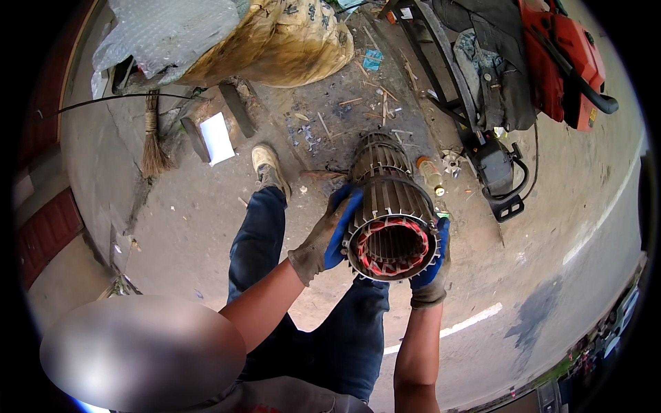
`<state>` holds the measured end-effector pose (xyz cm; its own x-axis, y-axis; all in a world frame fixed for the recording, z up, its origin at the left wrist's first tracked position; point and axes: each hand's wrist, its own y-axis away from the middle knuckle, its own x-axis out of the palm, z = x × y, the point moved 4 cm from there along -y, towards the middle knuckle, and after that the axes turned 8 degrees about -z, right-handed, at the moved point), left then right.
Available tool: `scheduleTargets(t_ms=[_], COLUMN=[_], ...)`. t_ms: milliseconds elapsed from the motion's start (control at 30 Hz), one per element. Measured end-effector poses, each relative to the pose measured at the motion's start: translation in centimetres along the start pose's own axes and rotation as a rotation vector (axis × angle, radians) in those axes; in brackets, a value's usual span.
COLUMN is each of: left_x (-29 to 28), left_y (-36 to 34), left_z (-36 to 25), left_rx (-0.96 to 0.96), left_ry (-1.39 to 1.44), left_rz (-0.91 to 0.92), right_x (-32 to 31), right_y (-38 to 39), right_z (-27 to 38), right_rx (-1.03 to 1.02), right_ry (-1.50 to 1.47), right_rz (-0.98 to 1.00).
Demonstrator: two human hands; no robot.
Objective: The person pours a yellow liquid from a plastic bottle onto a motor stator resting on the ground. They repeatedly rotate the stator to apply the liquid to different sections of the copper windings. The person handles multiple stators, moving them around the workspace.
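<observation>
A motor stator, a ribbed metal cylinder, is held in front of my legs with its round opening toward me. Red and white windings ring the inside of that opening. Another ribbed cylinder section shows beyond it; whether the two are joined I cannot tell. My left hand, in a grey and blue glove, grips the stator's left side. On the opposite side my right hand, gloved alike, wraps its edge. The fingertips of both hands are partly hidden by the stator.
Beyond the stator lie a bottle and scattered wood scraps. To the right are a black-handled power tool, a dark metal frame with clothing and a red machine. A straw broom, white paper and a stained sack lie left.
</observation>
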<state>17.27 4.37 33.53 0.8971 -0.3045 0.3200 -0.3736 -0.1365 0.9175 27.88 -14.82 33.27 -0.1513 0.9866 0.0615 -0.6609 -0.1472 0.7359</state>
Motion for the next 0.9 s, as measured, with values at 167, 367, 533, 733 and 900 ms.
scheduleTargets(t_ms=[167,367,533,733,900], left_x=[1.3,-3.6,-7.6,-13.6,-18.4], left_y=[1.3,5.9,10.9,3.1,-12.2], left_z=[-0.8,-1.1,-5.0,-13.5,-18.5], left_rx=[-0.088,0.278,0.098,0.256,0.085], left_ry=[0.074,-0.145,0.229,-0.145,-0.222], left_rz=[-0.025,0.230,0.228,0.107,-0.101], right_x=[1.7,5.2,9.9,19.2,25.2], right_y=[1.9,7.3,12.2,6.5,-7.1], right_z=[1.0,3.2,0.8,-8.2,-20.9], right_rx=[-0.038,-0.135,-0.209,-0.387,-0.440], right_ry=[-0.074,0.117,0.329,0.357,0.263], right_rz=[-0.031,-0.017,0.032,0.084,0.073])
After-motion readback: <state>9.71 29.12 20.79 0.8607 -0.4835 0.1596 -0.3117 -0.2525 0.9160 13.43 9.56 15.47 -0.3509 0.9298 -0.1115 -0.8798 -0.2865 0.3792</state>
